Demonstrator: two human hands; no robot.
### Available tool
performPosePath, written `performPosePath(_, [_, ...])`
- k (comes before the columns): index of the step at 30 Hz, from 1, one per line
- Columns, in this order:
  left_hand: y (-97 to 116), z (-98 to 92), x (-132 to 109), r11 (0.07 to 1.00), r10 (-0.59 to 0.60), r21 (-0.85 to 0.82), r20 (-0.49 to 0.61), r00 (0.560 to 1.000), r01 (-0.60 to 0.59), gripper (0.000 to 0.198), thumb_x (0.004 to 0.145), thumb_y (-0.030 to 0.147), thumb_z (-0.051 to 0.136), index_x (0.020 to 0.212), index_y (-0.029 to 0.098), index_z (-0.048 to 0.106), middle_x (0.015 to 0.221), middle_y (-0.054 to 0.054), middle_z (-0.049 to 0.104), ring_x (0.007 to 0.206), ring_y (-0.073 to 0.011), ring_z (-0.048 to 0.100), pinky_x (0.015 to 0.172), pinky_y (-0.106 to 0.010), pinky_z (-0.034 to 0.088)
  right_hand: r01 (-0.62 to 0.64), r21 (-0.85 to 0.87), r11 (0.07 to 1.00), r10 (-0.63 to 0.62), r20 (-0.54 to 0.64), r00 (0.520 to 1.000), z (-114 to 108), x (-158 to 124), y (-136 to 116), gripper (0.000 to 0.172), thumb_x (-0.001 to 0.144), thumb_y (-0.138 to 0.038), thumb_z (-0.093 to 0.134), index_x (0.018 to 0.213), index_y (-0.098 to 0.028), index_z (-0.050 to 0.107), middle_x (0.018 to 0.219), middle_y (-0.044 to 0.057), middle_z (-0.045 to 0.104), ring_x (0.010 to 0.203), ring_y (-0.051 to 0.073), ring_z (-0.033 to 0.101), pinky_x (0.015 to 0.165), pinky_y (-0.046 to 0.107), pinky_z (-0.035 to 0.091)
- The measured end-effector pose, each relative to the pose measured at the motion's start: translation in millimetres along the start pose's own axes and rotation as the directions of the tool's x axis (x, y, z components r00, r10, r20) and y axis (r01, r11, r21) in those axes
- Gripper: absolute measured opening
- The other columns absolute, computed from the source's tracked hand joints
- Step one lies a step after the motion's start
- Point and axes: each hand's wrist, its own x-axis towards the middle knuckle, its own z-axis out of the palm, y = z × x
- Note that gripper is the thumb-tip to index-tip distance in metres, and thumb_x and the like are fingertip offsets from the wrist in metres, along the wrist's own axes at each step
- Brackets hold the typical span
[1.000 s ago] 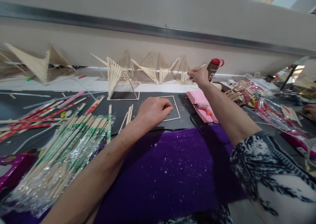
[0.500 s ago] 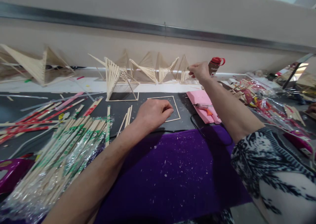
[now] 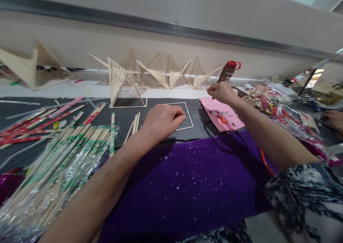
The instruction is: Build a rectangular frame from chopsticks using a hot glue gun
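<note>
My left hand (image 3: 162,121) rests with fingers curled on a square frame of thin wooden sticks (image 3: 189,115) lying on the dark mat (image 3: 128,116). My right hand (image 3: 221,92) hovers over a pink foam block (image 3: 230,118) with its fingers drawn together, near a glue gun (image 3: 218,115) lying on the block. What it holds, if anything, I cannot make out. Behind it stands a row of twisted stick sculptures (image 3: 174,73) along the wall and a brown bottle with a red cap (image 3: 227,71).
Bundles of wrapped chopsticks (image 3: 61,164) lie at the left. A few loose sticks (image 3: 133,125) lie beside my left hand. A purple cloth (image 3: 187,189) covers the near edge. Plastic bags with stick parts (image 3: 281,114) clutter the right, where another person's hand (image 3: 332,119) shows.
My right hand has drawn back from the stick sculptures by the wall and come down over the pink foam block. My left hand has stayed on the square frame.
</note>
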Motion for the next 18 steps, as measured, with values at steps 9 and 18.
performPosePath(9, [-2,4.7,2,1.000,0.004,-0.004,-0.004,1.000,-0.004,0.024,0.077,0.031,0.049,0.083,0.023,0.070,0.071,-0.002,0.068,0.062,-0.0141,0.057,0.060,-0.027,0.038,-0.251,-0.178,0.951,0.286,0.213,0.934,12,-104,53,0.040,0.072,-0.055,0.049,0.071,-0.019,0.066,0.064,0.006,0.064,0.058,0.018,0.055,0.049,0.027,0.033])
performPosePath(18, [0,5.7,1,1.000,-0.008,-0.002,0.032,0.999,0.008,0.024,0.077,0.032,0.049,0.082,0.022,0.070,0.067,-0.001,0.068,0.058,-0.0130,0.057,0.057,-0.025,0.039,-0.502,0.160,0.850,0.477,0.170,0.862,25,-111,65,0.029,0.062,-0.046,0.057,0.064,-0.017,0.060,0.057,0.002,0.056,0.054,0.016,0.049,0.046,0.026,0.030])
